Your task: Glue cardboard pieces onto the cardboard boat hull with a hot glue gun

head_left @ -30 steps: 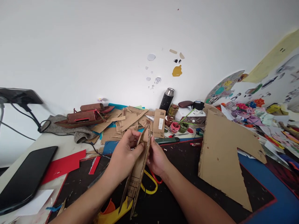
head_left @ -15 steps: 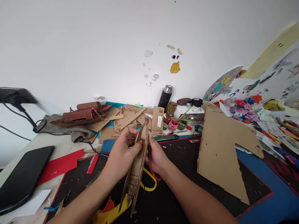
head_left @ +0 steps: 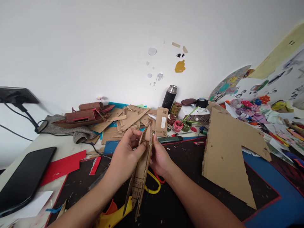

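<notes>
The left hand [head_left: 125,156] pinches the upright cardboard strip [head_left: 142,171] near its top, the right hand [head_left: 161,158] clasps its other face with fingers mostly hidden behind it, and yellow-handled scissors [head_left: 157,181] lie half covered just beneath.

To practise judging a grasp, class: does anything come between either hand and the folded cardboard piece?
Nothing visible does. The left hand and right hand both grip the folded cardboard piece directly near its top, one on each side.
</notes>
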Tool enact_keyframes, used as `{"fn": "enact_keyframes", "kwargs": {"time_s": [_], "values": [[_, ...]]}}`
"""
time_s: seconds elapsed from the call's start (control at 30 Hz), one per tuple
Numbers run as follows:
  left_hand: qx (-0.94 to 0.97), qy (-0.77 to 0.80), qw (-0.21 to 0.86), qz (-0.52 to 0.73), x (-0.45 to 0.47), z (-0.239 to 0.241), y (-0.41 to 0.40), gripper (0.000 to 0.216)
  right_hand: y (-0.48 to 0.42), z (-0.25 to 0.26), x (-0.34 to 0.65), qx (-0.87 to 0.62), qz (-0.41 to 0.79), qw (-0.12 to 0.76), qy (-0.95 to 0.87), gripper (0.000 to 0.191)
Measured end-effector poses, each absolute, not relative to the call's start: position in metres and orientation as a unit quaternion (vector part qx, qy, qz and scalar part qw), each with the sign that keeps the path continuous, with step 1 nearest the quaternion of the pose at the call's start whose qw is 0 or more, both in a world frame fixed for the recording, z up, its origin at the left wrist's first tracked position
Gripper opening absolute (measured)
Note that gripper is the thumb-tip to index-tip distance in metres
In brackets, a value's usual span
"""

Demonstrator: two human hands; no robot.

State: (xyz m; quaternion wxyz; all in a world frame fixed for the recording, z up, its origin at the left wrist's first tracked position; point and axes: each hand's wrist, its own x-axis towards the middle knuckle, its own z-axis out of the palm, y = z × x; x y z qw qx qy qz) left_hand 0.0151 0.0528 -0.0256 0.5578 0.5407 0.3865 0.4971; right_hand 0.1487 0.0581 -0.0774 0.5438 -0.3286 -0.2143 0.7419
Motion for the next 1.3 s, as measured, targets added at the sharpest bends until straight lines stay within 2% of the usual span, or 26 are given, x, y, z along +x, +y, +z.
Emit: {"fn": "enact_keyframes", "kwargs": {"time_s": [1.3], "values": [[0.521, 0.383, 0.581, 0.494, 0.0158, -0.0277, 0.0507, 0.025, 0.0561, -0.0743, 0.1485, -0.332, 0.744, 0.535, -0.223, 0.074]]}}
